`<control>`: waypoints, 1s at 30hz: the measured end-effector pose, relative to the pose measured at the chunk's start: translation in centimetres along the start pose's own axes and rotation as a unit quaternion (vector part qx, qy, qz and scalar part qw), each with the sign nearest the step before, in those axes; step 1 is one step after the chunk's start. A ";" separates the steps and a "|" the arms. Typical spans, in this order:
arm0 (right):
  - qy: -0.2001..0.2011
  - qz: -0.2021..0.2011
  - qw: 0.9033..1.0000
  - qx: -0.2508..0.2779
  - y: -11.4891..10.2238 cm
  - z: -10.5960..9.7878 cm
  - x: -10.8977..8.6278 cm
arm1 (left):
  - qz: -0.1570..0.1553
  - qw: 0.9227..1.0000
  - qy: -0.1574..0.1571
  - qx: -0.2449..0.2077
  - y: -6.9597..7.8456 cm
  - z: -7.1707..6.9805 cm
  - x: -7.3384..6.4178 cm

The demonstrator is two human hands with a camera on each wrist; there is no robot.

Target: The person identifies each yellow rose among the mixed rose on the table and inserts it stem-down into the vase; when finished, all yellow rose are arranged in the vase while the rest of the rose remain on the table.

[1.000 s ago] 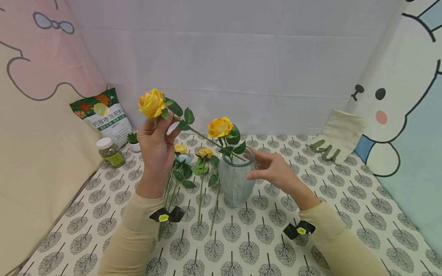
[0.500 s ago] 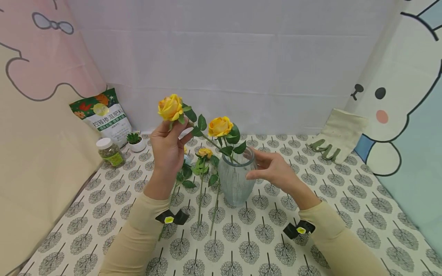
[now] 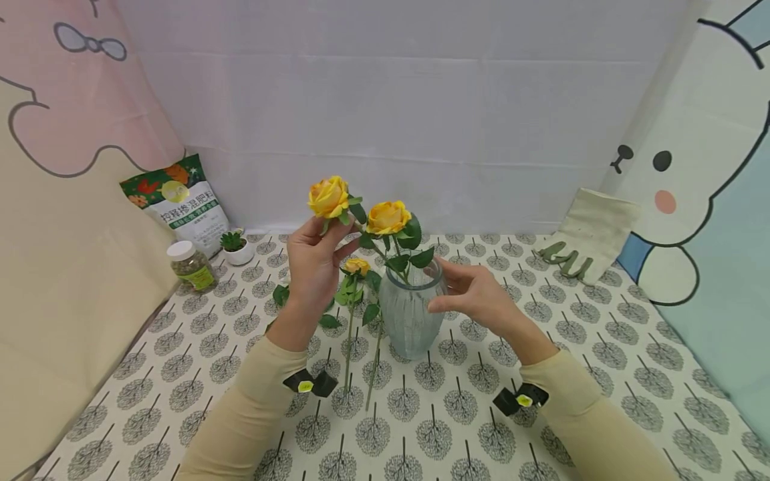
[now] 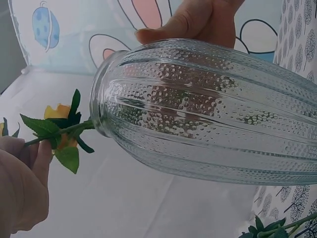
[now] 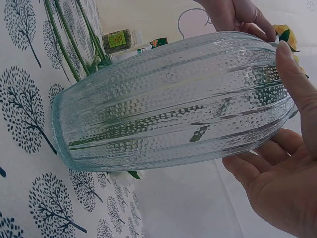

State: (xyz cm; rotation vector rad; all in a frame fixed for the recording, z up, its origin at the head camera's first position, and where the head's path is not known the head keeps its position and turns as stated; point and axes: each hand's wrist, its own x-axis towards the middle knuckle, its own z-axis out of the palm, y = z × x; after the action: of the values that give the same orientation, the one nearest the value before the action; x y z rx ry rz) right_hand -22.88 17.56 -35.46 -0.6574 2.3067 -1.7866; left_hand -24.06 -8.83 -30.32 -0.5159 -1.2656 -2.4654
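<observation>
We are holding a yellow rose [image 3: 329, 198] and glass vase [image 3: 412, 324].
Our left hand [image 3: 314, 264] is pinching the rose, leaning it into the vase our right hand [image 3: 481, 297] is gripping. Left of our fingers, a bag [image 3: 194, 208] is reading “控释掺混肥料”; rightward, cloth [image 3: 601, 347] is stretching toward a glove [image 3: 595, 230].

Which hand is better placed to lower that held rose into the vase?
Probably the left hand: it pinches the rose just below its bloom, while the right hand holds the vase near its rim.
</observation>
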 end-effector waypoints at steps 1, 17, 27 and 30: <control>0.000 0.000 1.000 0.001 0.0 0.0 0.0 | -0.002 1.000 -0.003 0.001 -0.1 0.0 0.0; 0.007 0.013 1.000 -0.026 0.1 -0.1 0.0 | 0.011 0.995 -0.047 0.090 -1.6 0.1 -0.9; 0.006 0.012 1.000 -0.020 0.2 -0.1 0.0 | 0.012 0.992 -0.064 0.107 -1.7 0.1 -0.9; 0.007 0.012 1.000 -0.019 0.3 -0.1 -0.1 | 0.011 0.992 -0.072 0.106 -1.8 0.2 -1.1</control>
State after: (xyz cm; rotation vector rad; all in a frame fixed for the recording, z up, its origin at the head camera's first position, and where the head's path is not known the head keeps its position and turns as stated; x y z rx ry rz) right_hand -22.92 17.69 -35.69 -0.6216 2.3533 -1.7463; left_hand -23.83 -7.49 -31.99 -0.6570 -1.5464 -2.2744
